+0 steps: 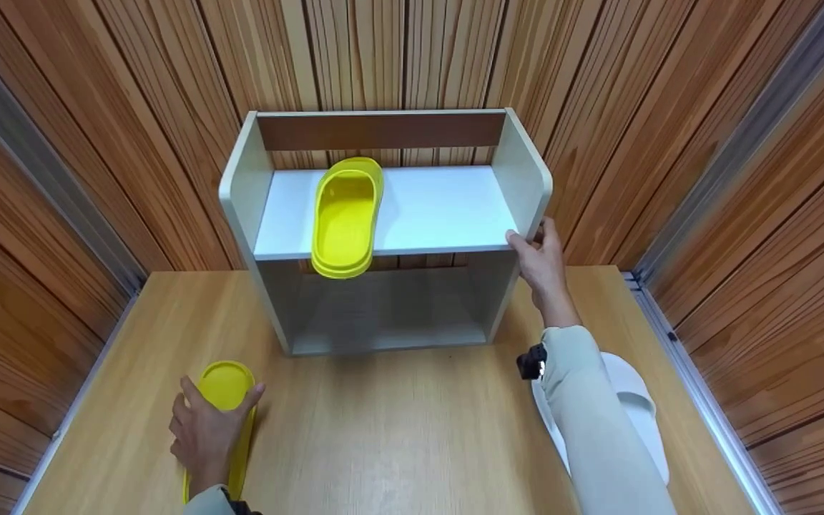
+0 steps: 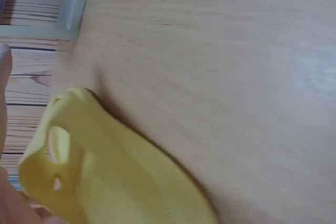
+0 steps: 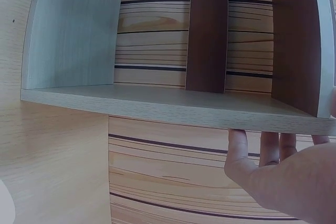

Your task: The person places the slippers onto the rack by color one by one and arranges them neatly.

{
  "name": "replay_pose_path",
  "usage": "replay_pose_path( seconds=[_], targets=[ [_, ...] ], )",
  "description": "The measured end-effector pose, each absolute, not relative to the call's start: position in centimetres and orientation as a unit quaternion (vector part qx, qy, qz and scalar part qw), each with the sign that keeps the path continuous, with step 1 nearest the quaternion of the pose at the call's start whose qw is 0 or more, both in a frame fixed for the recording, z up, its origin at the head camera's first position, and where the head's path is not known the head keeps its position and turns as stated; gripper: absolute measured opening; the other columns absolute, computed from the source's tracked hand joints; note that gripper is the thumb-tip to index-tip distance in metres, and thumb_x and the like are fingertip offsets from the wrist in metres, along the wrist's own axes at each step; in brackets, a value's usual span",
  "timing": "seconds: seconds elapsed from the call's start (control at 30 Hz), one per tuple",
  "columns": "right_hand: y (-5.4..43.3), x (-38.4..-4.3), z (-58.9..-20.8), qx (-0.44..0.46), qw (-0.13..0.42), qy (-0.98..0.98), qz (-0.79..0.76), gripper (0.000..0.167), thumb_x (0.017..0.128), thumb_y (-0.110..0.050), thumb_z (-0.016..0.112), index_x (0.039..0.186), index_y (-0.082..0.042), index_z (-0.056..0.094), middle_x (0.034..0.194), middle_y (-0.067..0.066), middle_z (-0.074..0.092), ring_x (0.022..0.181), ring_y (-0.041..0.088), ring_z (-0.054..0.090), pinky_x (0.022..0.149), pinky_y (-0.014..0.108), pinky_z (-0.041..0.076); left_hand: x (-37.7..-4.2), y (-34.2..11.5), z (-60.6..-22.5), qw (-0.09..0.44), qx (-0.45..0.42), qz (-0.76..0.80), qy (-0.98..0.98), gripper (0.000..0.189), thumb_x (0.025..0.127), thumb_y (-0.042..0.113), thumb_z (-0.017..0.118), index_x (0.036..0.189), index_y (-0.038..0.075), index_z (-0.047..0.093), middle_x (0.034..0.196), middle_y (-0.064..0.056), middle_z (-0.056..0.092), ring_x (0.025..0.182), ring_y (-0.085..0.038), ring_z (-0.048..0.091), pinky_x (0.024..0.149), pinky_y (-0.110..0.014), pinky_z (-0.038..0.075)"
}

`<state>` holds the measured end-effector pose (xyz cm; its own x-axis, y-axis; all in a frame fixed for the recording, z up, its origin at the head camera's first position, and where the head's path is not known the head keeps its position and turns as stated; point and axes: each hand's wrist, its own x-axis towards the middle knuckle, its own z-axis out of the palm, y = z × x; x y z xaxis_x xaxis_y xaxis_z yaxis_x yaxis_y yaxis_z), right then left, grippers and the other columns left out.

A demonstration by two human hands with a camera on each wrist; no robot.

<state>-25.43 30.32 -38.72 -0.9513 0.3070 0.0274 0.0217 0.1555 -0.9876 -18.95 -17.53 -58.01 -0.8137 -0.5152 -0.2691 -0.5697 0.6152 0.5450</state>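
Over a yellow slipper [image 1: 226, 383] at the table's lower left, my left hand [image 1: 208, 433] has its thumb and fingers spread to either side. The left wrist view shows that slipper's [image 2: 131, 177] side and openings, with part of the hand at the left edge. My right hand [image 1: 542, 268] grips the right side panel of a small two-level shelf rack [image 1: 448, 207], thumb at the front edge and fingers along the outside. In the right wrist view the fingers [image 3: 239, 148] touch the panel. Another yellow slipper [image 1: 344, 247] lies on the upper shelf, left of centre, its front end overhanging the edge.
A white slipper [image 1: 644, 422] lies on the table at the right, partly hidden by my right sleeve [image 1: 584, 400]. The rack stands near the wood-plank back wall [image 1: 362, 57]. Plank walls with metal rails [image 1: 698, 386] flank the wooden table [image 1: 383, 429].
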Motion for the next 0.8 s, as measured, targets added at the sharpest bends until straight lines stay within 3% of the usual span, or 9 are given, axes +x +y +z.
replay_pose_path(
  seconds=[0.17, 0.3, 0.43, 0.8],
  targets=[
    [30.2, -25.4, -38.8, -0.109, 0.107, -0.750, 0.643, 0.064, 0.103, -0.024, 0.058, 0.157, -0.012, 0.025, 0.154, 0.019, 0.032, 0.138, 0.038, 0.038, 0.110, 0.058, 0.035, -18.6, -17.4, -58.9, 0.050, -0.318, 0.327, 0.889, 0.143, 0.068, 0.082, 0.072, 0.160, 0.008, -0.008, 0.152, -0.037, 0.020, 0.130, -0.055, 0.028, 0.108, -0.069, 0.027],
    [30.2, -25.4, -38.9, -0.109, 0.105, -0.751, 0.643, 0.065, 0.103, -0.024, 0.058, 0.158, -0.012, 0.024, 0.155, 0.019, 0.032, 0.138, 0.038, 0.038, 0.111, 0.059, 0.034, -18.3, -17.4, -59.5, 0.043, -0.315, 0.326, 0.890, 0.129, 0.073, 0.058, 0.084, 0.158, 0.005, 0.003, 0.145, -0.037, 0.022, 0.125, -0.055, 0.029, 0.107, -0.068, 0.029],
    [30.3, -25.4, -38.9, -0.111, 0.105, -0.750, 0.644, 0.065, 0.103, -0.025, 0.058, 0.157, -0.012, 0.024, 0.156, 0.019, 0.031, 0.139, 0.037, 0.037, 0.111, 0.059, 0.034, -18.2, -17.5, -59.8, 0.032, -0.313, 0.317, 0.895, 0.112, 0.074, 0.039, 0.086, 0.152, 0.001, 0.015, 0.137, -0.036, 0.027, 0.121, -0.054, 0.032, 0.104, -0.067, 0.032],
    [30.4, -25.6, -39.0, -0.109, 0.116, -0.754, 0.637, 0.062, 0.103, -0.024, 0.057, 0.156, -0.012, 0.027, 0.154, 0.019, 0.033, 0.137, 0.038, 0.039, 0.110, 0.059, 0.035, -18.4, -17.5, -59.9, 0.016, -0.313, 0.315, 0.896, 0.104, 0.076, 0.035, 0.085, 0.149, -0.001, 0.021, 0.131, -0.033, 0.033, 0.118, -0.051, 0.036, 0.104, -0.065, 0.034]
  ],
)
